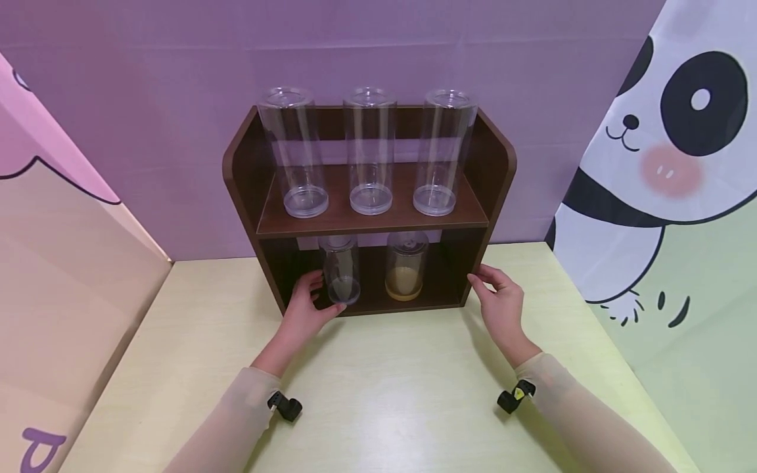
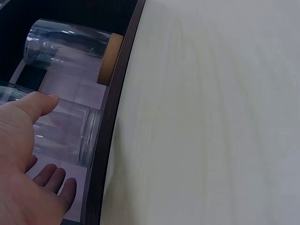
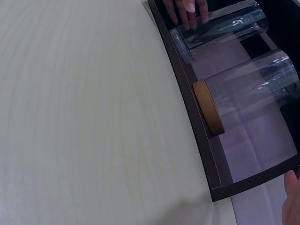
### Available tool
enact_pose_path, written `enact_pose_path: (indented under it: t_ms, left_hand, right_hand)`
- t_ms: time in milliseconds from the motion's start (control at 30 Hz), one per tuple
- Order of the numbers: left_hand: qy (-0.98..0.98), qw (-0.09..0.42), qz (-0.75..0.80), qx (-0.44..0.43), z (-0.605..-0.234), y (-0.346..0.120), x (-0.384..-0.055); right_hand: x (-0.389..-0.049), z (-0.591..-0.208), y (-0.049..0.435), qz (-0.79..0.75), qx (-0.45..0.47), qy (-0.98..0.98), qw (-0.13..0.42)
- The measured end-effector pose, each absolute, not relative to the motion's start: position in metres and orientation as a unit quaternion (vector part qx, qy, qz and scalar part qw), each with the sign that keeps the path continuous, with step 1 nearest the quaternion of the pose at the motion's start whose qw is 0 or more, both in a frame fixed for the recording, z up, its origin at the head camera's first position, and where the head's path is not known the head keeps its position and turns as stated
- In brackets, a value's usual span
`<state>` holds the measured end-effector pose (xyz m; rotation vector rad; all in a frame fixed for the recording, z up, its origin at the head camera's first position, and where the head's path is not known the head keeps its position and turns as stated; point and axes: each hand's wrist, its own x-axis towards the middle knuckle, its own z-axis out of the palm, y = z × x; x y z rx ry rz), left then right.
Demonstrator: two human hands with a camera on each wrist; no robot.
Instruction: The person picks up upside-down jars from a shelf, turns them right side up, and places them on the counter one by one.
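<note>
- Your left hand point(image 1: 305, 306) is loosely spread around the lower left jar point(image 1: 339, 264), ungripped.
- Your right hand point(image 1: 503, 305), fingers relaxed, touches the shelf point(image 1: 372, 230) at its right side.

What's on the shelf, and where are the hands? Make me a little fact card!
Furniture: brown shelf on a pale table
Top level: three clear jars in a row
Bottom level: two clear jars; the right jar has a tan lid at its lower end
Left hand: around the bottom left jar; touching is unclear
Right hand: at the shelf's right side
</note>
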<state>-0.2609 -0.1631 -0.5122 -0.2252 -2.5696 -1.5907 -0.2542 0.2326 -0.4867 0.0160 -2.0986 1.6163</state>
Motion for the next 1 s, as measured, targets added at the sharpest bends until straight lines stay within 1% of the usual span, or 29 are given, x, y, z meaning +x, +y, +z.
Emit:
enact_pose_path:
  t_ms: [333, 633, 833, 1000]
  left_hand:
    - [-0.828, 0.052, -0.553, -0.075, -0.516, -0.158, -0.274]
    - [-0.82, 0.046, -0.565, -0.08, -0.517, -0.154, -0.278]
    - [-0.825, 0.038, -0.56, -0.067, -0.517, -0.151, -0.28]
    - [-0.829, 0.042, -0.555, -0.061, -0.519, -0.149, -0.283]
  right_hand:
    - [-0.254, -0.488, 0.231, 0.59, -0.001, -0.771, 0.239]
    - [-0.255, -0.488, 0.232, 0.598, 0.01, -0.764, 0.244]
    - [-0.256, -0.489, 0.234, 0.598, 0.012, -0.764, 0.242]
    - [-0.256, -0.489, 0.234, 0.601, 0.013, -0.761, 0.243]
